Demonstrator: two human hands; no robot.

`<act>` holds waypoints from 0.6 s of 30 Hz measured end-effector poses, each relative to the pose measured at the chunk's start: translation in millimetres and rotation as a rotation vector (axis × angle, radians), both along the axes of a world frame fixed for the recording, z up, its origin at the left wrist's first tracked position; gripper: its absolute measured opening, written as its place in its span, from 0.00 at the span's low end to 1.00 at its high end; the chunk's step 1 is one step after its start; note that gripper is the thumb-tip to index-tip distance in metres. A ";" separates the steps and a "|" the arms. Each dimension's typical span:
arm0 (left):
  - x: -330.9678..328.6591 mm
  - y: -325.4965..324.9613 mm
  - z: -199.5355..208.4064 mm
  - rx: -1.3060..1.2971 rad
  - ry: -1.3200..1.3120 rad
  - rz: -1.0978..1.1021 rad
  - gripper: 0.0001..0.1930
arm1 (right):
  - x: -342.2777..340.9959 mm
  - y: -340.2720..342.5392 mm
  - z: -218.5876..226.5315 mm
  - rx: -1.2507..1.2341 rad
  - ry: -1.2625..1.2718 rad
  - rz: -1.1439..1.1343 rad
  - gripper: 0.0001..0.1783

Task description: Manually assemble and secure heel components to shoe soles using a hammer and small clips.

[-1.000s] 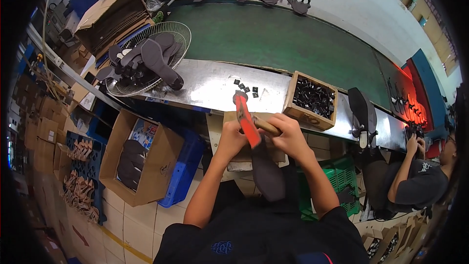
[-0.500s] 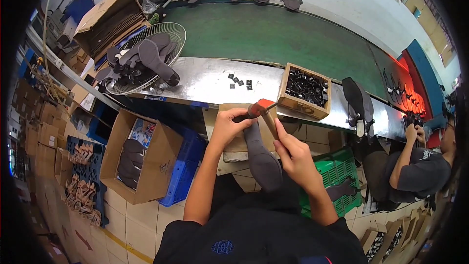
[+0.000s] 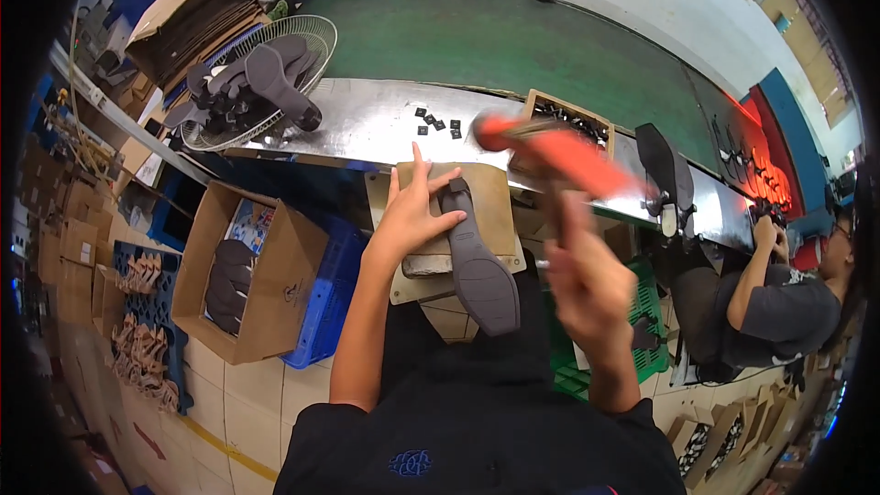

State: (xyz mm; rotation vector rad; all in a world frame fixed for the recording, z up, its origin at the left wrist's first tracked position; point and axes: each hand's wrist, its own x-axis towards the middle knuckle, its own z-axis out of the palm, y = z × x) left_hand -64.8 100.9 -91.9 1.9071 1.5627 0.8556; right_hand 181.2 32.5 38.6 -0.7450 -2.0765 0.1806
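One hammer (image 3: 568, 156) — six loose squares (image 3: 438, 125)

The left hand (image 3: 411, 211) spreads its fingers over a tan rectangular padded block (image 3: 495, 206), its thumb against a dark grey shoe sole (image 3: 484, 284) whose narrow end lies on the block and whose wide end overhangs toward the person. The right hand (image 3: 591, 284) grips a motion-blurred hammer with a red-orange head (image 3: 577, 158), raised to the right. Small black square pieces (image 3: 439, 125) lie on the shiny metal tabletop (image 3: 367, 119) beyond.
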 end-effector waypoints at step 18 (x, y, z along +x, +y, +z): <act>38.3 -151.2 99.5 -0.184 -0.796 -0.417 0.13 | -10.6 24.2 -78.7 -0.123 -0.789 -0.031 0.39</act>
